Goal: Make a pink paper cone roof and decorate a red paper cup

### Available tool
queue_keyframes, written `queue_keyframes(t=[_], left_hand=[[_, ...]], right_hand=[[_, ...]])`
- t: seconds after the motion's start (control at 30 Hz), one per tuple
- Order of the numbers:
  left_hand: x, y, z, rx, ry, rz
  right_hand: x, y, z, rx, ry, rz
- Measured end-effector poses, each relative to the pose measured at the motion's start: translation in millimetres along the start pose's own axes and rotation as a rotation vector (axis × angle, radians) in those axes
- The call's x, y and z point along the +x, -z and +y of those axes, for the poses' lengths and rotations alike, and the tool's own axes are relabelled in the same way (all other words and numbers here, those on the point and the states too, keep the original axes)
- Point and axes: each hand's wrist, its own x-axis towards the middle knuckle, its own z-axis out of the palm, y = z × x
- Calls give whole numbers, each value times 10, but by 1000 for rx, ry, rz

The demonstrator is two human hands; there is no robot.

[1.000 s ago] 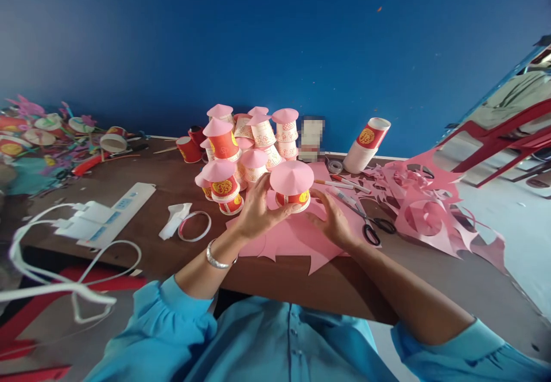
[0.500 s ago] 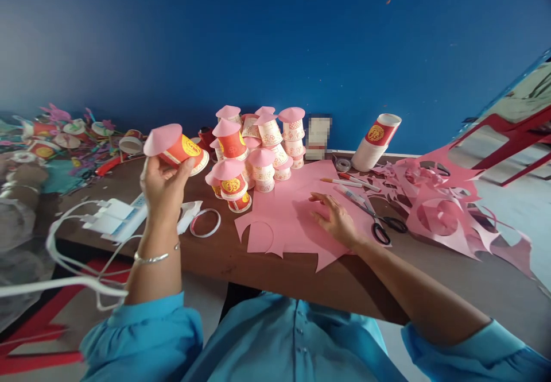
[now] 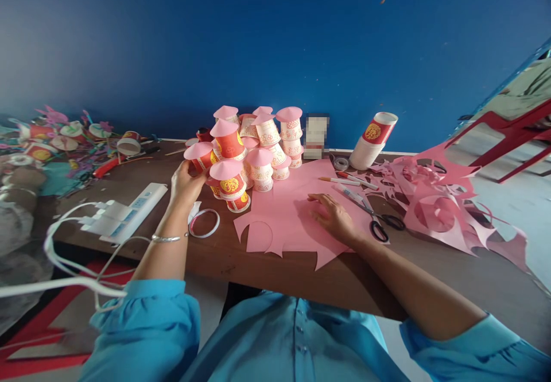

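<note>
My left hand (image 3: 186,185) is closed around a red paper cup (image 3: 203,162) capped with a pink paper cone (image 3: 198,150). That cup is at the left side of a cluster of cone-topped paper cups, some red and gold (image 3: 229,186), others white with printed patterns (image 3: 260,172). Several of these are stacked on one another. Whether the held cup rests on something is hidden by my fingers and the cups in front. My right hand (image 3: 333,215) lies with fingers stretched out on a pink paper sheet (image 3: 288,221), holding nothing.
Scissors (image 3: 379,221) and several pens (image 3: 348,181) lie right of my right hand. Pink paper scraps (image 3: 439,209) spread farther right. A tall cup stack (image 3: 372,141) stands near the wall. On the left are a power strip (image 3: 135,212), white cables, a tape ring (image 3: 204,223) and craft pieces (image 3: 64,135).
My left hand has carried the cone-topped red cup rightward and down to the cluster's left side, turning it from tilted to nearly upright. My right hand has stayed on the pink sheet.
</note>
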Motion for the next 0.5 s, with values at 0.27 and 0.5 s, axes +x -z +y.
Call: queue_keyframes(t=[0.27,0.5], left_hand=[[54,-138,-17,-70,94,-20],[71,-166,-118,-79,51,-18]], right_hand=[[5,6,6,-3,21,-17],[11,17,-10,-7,26,-35]])
